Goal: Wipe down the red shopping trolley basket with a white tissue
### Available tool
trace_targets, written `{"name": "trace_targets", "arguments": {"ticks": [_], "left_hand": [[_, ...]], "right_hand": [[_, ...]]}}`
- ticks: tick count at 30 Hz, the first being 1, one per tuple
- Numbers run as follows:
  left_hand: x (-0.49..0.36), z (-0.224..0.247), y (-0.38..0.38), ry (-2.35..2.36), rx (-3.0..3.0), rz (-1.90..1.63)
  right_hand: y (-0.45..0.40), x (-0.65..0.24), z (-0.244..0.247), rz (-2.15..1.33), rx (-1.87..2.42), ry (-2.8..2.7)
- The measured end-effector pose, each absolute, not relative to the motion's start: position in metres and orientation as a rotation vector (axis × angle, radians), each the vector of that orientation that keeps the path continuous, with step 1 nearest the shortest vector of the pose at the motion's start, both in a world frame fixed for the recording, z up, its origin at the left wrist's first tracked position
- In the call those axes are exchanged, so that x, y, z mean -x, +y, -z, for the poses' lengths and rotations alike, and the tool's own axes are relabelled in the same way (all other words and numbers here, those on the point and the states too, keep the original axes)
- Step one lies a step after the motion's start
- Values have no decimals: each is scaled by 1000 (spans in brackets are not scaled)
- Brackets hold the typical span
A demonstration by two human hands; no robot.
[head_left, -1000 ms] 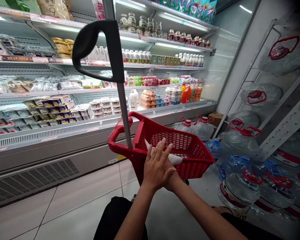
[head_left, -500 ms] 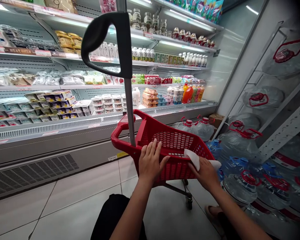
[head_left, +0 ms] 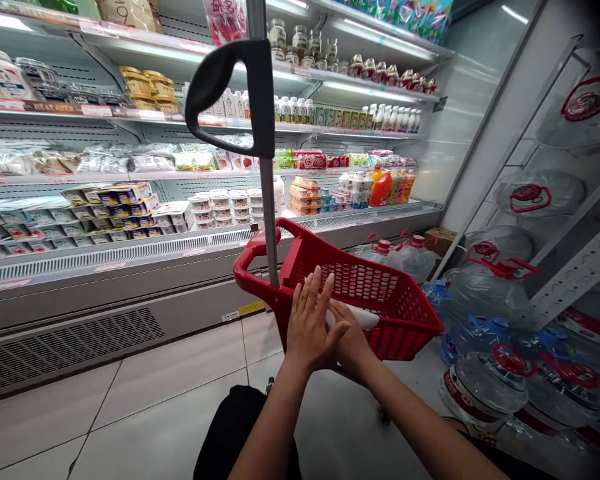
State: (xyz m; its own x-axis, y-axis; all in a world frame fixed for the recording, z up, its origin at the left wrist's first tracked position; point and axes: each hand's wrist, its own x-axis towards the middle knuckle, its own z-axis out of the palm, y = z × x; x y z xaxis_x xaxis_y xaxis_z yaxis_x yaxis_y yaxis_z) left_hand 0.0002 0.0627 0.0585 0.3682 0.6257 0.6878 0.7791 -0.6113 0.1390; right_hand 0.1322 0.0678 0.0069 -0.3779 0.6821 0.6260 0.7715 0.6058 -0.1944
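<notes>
Head view: we have both hands together at the near side of the red cart (head_left: 405,341). Our left hand (head_left: 309,323) is flat, its fingers straight and pointing away from us, its thumb lying across our right hand (head_left: 351,340); the left grip holds nothing. The right grip is closed on the white cloth (head_left: 366,318), which pokes out past the knuckles beside the near rim. Our left hand hides the right fingertips, so we cannot tell how tightly they press.

At the cart's left end we see a grey pole (head_left: 269,213) standing up, with a black handle (head_left: 263,100) on it. Behind, a chiller (head_left: 200,293) runs across, its shelves loaded: boxes (head_left: 130,207) at the left, tubs (head_left: 223,210) near the middle, orange bottles (head_left: 381,189) farther right. To our right, clear jugs (head_left: 485,390) with red handles stand on the floor (head_left: 165,420), next to blue-capped bottles (head_left: 475,337). Our black-clad knee (head_left: 243,430) shows below.
</notes>
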Motion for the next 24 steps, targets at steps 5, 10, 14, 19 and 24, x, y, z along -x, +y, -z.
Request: {"name": "trace_targets", "arguments": {"ticks": [5, 10, 14, 19, 24], "left_hand": [[0, -42, 75, -1335, 2358, 992], [1, -36, 85, -1368, 2332, 993], [-14, -28, 84, -1403, 2310, 999], [-49, -7, 67, -1274, 2454, 941], [-50, -4, 71, -1266, 2520, 899]], "right_hand": [[55, -198, 9, 173, 1353, -2048], [27, -281, 28, 171, 1554, -1970], [12, -308, 43, 219, 1661, -1830], [24, -252, 40, 270, 1595, -1882], [50, -195, 23, 244, 1429, -2032]]}}
